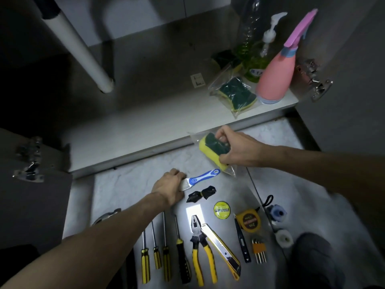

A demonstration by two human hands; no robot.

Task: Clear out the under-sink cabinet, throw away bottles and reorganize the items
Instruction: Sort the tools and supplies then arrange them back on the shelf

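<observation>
A yellow sponge point(210, 150) with a dark green face is seen in clear wrap. The brush handle point(205, 176) is coloured blue and white. The spray bottle point(275, 78) is pink with a pale blue collar. Yellow and black are shown on the pliers point(201, 253) and screwdrivers point(155, 257). The floor point(129, 184) is marbled in pale grey.

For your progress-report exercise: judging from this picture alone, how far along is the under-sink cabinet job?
Done: tools such as the pliers lie in a row on the floor; a pink spray bottle and bagged sponges stand on the cabinet shelf.
In hand: the right hand grips another bagged sponge; the left hand holds a blue brush.
Left: shelving the tools.
</observation>
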